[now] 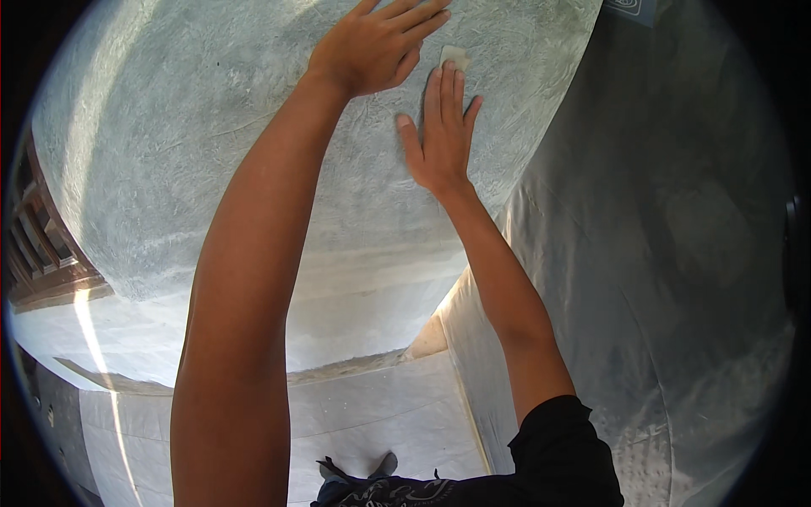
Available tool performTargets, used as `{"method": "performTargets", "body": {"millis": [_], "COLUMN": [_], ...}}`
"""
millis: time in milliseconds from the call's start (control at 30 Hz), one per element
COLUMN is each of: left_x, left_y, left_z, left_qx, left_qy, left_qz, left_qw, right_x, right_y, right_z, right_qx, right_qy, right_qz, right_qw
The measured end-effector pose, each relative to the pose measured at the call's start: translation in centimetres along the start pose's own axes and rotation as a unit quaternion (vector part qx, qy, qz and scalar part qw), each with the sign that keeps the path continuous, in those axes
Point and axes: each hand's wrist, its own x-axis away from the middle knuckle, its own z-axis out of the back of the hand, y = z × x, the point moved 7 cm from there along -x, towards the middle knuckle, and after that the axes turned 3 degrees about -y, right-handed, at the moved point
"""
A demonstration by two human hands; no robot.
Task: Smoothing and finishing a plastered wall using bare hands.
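Observation:
In front of me rises a wall (253, 118) coated in grey-blue plaster with a rough, streaky surface. High on it, my right hand (443, 127) lies with fingers stretched out and thumb apart. Its fingertips rest on a small pale, squarish piece (455, 56), pressed flat to the wall; I cannot tell what it is made of. Up and to the left, my left hand (367, 46) is near the wall with fingers extended, holding nothing that I can see. Whether its palm touches the plaster is hidden, and the upper frame edge cuts off part of its fingers.
A large dark grey sheet (659, 220) hangs along the right side. Brown wooden bars (42, 232) of a frame stand at the far left. Below, a pale covering (380, 406) lies on the floor, where my foot (386, 463) shows. Bright sunlight strips cross wall and floor.

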Motion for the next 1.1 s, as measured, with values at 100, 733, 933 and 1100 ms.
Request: {"method": "performTargets", "body": {"millis": [100,733,933,1100], "left_x": [-0.4,-0.3,0.1,-0.8], "left_y": [0.1,0.1,-0.1,0.5], "left_z": [-0.1,-0.2,0.3,0.8], "left_qx": [0.023,0.010,0.025,0.042], "left_qy": [0.013,0.040,0.020,0.028], "left_qz": [0.006,-0.008,0.002,-0.009], "left_qw": [1.000,0.999,0.999,0.999], "right_x": [-4.4,-0.6,-0.9,-2.1], "right_y": [2.2,-0.6,-1.0,-0.1], "right_z": [2.4,-0.3,-0.9,0.9], "right_qx": [0.022,0.008,0.022,0.038], "right_qy": [0.037,0.053,0.064,0.036], "right_qz": [-0.007,-0.045,-0.042,-0.036], "right_qw": [0.999,0.998,0.997,0.998]}}
